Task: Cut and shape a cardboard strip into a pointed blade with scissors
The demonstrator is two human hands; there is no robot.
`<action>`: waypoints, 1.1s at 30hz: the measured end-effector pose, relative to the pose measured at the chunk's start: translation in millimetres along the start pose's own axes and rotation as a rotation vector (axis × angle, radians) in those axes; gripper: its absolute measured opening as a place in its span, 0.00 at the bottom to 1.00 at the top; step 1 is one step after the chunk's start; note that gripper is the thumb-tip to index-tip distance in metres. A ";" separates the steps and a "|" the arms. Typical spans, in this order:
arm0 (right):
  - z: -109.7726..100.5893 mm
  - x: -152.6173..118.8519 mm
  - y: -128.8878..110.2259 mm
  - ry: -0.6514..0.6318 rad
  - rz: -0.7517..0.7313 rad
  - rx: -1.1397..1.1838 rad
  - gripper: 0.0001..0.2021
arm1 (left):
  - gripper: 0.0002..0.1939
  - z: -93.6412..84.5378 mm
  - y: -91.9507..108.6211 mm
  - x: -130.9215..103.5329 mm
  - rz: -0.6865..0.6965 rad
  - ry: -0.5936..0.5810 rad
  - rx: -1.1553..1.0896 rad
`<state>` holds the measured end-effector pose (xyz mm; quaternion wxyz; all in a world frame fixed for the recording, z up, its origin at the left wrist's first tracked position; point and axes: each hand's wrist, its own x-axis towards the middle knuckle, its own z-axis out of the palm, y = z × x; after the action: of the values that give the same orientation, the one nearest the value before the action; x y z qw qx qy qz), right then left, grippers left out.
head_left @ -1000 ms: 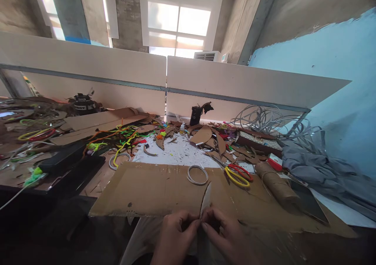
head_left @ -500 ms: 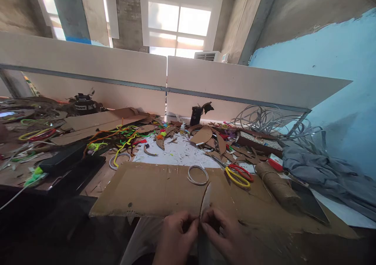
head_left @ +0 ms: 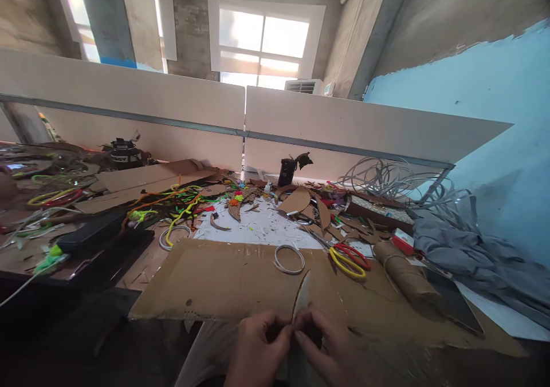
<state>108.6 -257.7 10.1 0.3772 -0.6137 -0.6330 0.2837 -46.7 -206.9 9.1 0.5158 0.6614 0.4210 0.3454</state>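
A curved, pointed piece of cardboard [head_left: 302, 293] stands up between my hands at the near edge of the cardboard sheet [head_left: 223, 278]. My left hand [head_left: 263, 344] pinches its left edge with thumb and forefinger. My right hand [head_left: 320, 341] pinches it from the right, the fingertips of both hands almost touching. The lower part of the piece is hidden by the fingers and shadow. Beyond its tip lies a coiled white wire ring [head_left: 289, 259].
Scissors with red and yellow handles [head_left: 348, 261] lie right of the ring, near a twine roll [head_left: 404, 272] and a dark tablet-like slab [head_left: 455, 301]. Cardboard scraps [head_left: 296, 199] and coloured pipe cleaners [head_left: 184, 201] litter the back. A black box [head_left: 92, 226] sits left.
The view has shifted very slightly. Both hands keep their pinch on the curved piece, with hardly any movement.
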 end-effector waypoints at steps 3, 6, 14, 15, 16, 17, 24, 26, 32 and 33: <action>0.7 1.2 1.0 0.020 -0.011 -0.005 0.05 | 0.12 1.4 -0.3 0.1 0.009 0.017 0.029; 3.2 1.3 0.7 0.068 -0.015 0.012 0.05 | 0.13 2.1 -0.3 0.1 0.002 0.024 0.034; 12.5 -3.6 0.2 0.237 -0.120 -0.141 0.05 | 0.13 1.1 2.6 -0.7 0.021 0.041 0.024; 13.7 -4.1 0.8 0.256 -0.144 -0.167 0.06 | 0.13 1.1 3.2 -1.0 0.018 0.049 0.028; 15.0 -4.4 1.7 0.273 -0.162 -0.187 0.06 | 0.13 1.1 3.6 -1.3 0.015 0.055 0.032; 16.2 -4.5 2.7 0.288 -0.173 -0.199 0.06 | 0.13 1.2 3.9 -1.5 0.015 0.057 0.033; 21.2 -3.3 8.8 0.358 -0.192 -0.213 0.06 | 0.14 0.4 5.2 -2.5 0.008 0.063 0.033; 20.8 -3.1 8.3 0.365 -0.176 -0.187 0.06 | 0.14 -0.1 5.5 -2.5 0.007 0.058 0.005; 17.8 -2.4 2.7 0.335 -0.019 0.009 0.07 | 0.14 -3.3 6.5 0.8 -0.040 0.031 -0.094; 16.7 -2.3 2.0 0.319 0.024 0.063 0.08 | 0.14 -4.2 6.2 1.9 -0.051 0.038 -0.095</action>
<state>95.8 -258.1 -1.1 0.4887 -0.6461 -0.5485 0.2070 -48.5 -204.2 16.1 0.5473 0.6183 0.4306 0.3644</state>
